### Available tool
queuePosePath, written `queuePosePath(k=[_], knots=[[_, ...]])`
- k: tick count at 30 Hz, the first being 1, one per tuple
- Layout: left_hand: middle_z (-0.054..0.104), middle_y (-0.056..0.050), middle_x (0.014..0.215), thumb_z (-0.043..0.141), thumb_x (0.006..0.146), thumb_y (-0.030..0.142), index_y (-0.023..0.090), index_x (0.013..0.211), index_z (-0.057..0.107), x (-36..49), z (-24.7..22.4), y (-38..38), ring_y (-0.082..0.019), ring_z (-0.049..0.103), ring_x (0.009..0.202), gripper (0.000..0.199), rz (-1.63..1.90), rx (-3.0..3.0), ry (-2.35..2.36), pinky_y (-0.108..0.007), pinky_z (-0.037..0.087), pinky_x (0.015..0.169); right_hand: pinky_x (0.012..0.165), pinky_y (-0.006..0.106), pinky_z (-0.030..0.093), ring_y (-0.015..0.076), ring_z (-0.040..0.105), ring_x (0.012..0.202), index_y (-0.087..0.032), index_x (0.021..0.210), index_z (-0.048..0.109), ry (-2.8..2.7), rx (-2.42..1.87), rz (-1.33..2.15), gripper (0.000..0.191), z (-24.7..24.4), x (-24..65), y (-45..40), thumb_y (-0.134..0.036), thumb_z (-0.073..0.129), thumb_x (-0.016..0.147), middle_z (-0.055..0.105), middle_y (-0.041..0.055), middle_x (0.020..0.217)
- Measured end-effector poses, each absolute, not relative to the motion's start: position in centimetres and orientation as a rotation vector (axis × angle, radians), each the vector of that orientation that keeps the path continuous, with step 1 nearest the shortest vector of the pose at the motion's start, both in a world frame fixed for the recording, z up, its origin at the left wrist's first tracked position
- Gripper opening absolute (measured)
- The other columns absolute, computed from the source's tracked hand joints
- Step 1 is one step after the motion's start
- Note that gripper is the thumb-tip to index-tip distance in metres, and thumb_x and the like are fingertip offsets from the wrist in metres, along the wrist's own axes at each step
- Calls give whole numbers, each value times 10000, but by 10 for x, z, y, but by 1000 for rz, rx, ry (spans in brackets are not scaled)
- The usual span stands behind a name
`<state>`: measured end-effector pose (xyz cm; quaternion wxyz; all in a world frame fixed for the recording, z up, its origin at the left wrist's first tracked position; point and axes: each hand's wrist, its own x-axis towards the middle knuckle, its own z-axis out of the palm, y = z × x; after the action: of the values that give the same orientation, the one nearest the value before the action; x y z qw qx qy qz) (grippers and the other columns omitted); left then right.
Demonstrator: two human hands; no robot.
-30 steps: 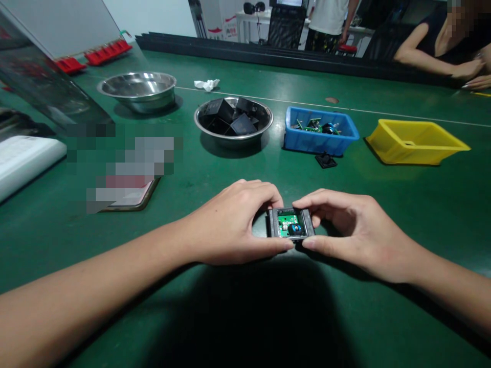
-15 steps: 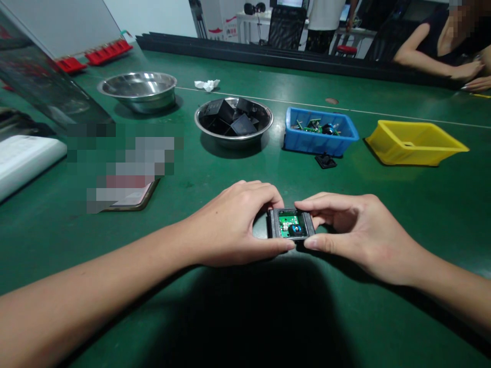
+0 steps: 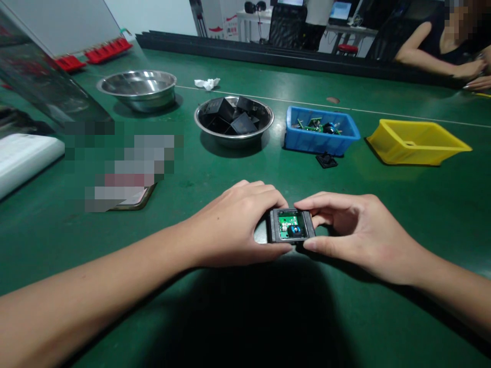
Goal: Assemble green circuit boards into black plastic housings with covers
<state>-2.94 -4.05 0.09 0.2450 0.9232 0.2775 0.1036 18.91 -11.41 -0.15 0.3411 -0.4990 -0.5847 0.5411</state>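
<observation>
Between my two hands is a small black square housing (image 3: 272, 226), its open face turned up toward me. Inside it sits a green circuit board (image 3: 284, 223) with a dark, round, lens-like part (image 3: 295, 231) showing a blue sheen. My left hand (image 3: 245, 225) grips the housing from the left, thumb along the near edge and fingers at the far edge. From the right, my right hand (image 3: 356, 230) pinches its right side between thumb and fingertips. The housing is at or just above the green table (image 3: 215, 317); its underside is hidden.
Beyond my hands stand a steel bowl of black housings (image 3: 233, 137), a blue bin (image 3: 320, 140) with circuit boards, and a yellow bin (image 3: 418, 148). A small black piece (image 3: 327, 160) lies before the blue bin. Another steel bowl (image 3: 140, 99) is farther left. A person (image 3: 433, 56) sits across the table.
Both hands keep their hold on the housing, with only a very slight shift of the left thumb and fingers. The person standing in the background has moved a little left.
</observation>
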Motion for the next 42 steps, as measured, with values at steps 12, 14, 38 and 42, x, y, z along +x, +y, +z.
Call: queuePosePath(k=[12,14,38,42], knots=[[712,-27,974,763,752,400,205,981,672,-28,1,-44,-211,635,910,315,319,2484,792,-310,427,801,704,311,607,205,693,806,-189,1074,742,-1608,-1344,1293,388,-2,189,-115,-258,847,708,756,80,982],[712,-27,975,768,742,398,207,983,672,-28,1,-44,-211,635,910,322,319,2477,798,-309,429,798,707,310,605,206,690,815,-184,1068,744,-1618,-1344,1265,380,-2,189,-115,-254,846,709,754,86,992],[703,-36,1020,767,780,495,217,1074,656,-33,-2,-36,-222,622,967,420,319,2543,733,-307,413,827,739,319,564,204,665,855,-196,1176,705,-1884,-1253,967,418,-7,195,-115,-308,811,788,718,105,1095],[698,-51,1051,769,776,518,207,1090,657,-35,1,-35,-228,619,984,456,295,2564,700,-308,420,841,744,330,561,210,666,853,-203,1181,701,-1966,-1239,855,431,-8,197,-114,-334,814,787,720,107,1107]])
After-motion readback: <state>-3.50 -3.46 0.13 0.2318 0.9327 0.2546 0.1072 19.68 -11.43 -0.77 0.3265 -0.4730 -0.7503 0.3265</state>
